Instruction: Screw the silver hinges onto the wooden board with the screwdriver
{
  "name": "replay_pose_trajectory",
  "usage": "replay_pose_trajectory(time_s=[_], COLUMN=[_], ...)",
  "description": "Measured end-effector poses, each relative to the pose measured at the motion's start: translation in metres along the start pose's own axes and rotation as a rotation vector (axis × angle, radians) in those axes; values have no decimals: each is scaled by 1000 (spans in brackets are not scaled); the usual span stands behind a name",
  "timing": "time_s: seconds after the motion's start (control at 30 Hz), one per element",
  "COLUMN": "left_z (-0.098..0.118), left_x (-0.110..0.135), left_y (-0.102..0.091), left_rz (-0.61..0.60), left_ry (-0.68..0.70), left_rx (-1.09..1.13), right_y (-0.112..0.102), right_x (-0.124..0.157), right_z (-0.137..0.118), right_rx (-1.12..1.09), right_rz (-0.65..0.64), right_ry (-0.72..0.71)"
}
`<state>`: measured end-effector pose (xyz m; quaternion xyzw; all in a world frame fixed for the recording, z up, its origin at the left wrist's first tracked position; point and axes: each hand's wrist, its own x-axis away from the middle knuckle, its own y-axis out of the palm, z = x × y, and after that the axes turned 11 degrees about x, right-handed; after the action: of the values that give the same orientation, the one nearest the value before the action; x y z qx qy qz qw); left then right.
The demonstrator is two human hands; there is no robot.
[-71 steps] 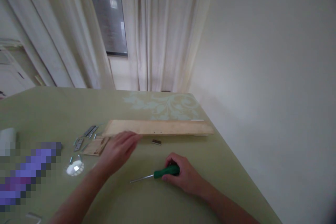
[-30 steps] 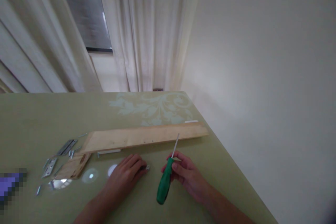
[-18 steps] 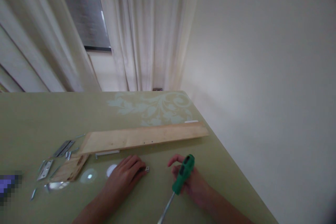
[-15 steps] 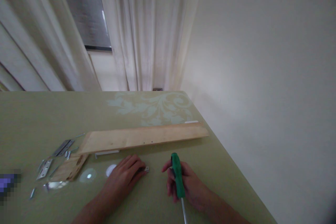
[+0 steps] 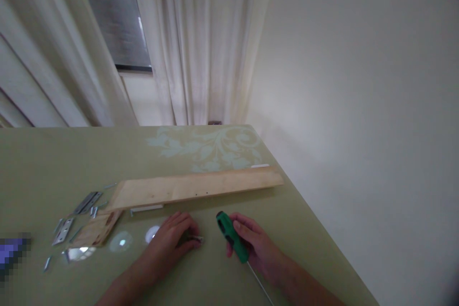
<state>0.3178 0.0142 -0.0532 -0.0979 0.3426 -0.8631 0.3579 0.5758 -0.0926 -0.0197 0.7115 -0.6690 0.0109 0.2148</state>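
Observation:
My right hand (image 5: pixel 253 241) is closed round the green handle of a screwdriver (image 5: pixel 232 238), whose metal shaft points down toward the lower right. My left hand (image 5: pixel 175 236) rests near the table surface with its fingers pinched on a small metal piece (image 5: pixel 197 238); most of that piece is hidden by the fingers, so its exact kind does not show. Just beyond both hands lies a long wooden board (image 5: pixel 197 187), with two small dark holes near its front edge. A small wooden block (image 5: pixel 93 230) lies left of my left hand.
Metal hinges (image 5: pixel 88 202) and a pale metal plate with holes (image 5: pixel 63 231) lie at the left, among several loose screws (image 5: pixel 47 264). A white strip (image 5: pixel 147 208) sticks out under the board. The table (image 5: pixel 304 248) ends at the right beside a wall.
The screwdriver has tilted, its handle end swinging left, as my right hand turned and changed its grip. The small metal piece in my left fingers has turned and dropped slightly.

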Motion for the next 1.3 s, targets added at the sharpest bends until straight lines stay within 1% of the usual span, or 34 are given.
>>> replay_pose_trajectory(time_s=[0.13, 0.27, 0.4, 0.53, 0.63, 0.73, 0.8, 0.87, 0.93, 1.0, 1.07, 1.13, 1.17, 1.23, 1.3], left_z=[-1, 1, 0, -1, 2, 6, 7, 7, 8, 11, 15, 18, 18, 17, 12], left_x=[3, 5, 4, 5, 5, 5, 5, 5, 5, 6, 6, 7, 8, 12, 19], left_y=[3, 2, 3, 5, 5, 5, 5, 7, 9, 7, -4, -27, -41, -75, -107], left_rz=[24, 77, 81, 77, 65, 89, 111, 137, 175, 250, 366, 515, 599, 761, 972], left_ry=[29, 100, 123, 119, 138, 206, 254, 281, 290, 274, 251, 226, 203, 118, -68], left_rx=[16, -14, -37, -33, -38, -80, -116, -140, -139, -98, -26, 41, 58, 77, 110], right_y=[-2, -5, -7, -2, 1, 1, 0, -2, -3, -4, -4, -4, -3, -3, -2], right_x=[2, 1, -1, 3, 5, 6, 6, 6, 6, 5, 5, 6, 7, 8, 9], right_z=[-3, 5, 9, 3, -1, -2, -1, -1, -1, -2, -2, -3, -3, -2, -2], right_rx=[-72, -77, -51, 20, 57, 126, 195, 256, 295, 311, 287, 238, 212, 184, 182], right_rz=[-22, -49, 0, 52, -5, -74, -80, -74, -87, -88, -38, 36, 63, 77, 55], right_ry=[-12, -30, 1, 49, 69, 145, 185, 168, 108, 55, 35, 37, 42, 57, 64])
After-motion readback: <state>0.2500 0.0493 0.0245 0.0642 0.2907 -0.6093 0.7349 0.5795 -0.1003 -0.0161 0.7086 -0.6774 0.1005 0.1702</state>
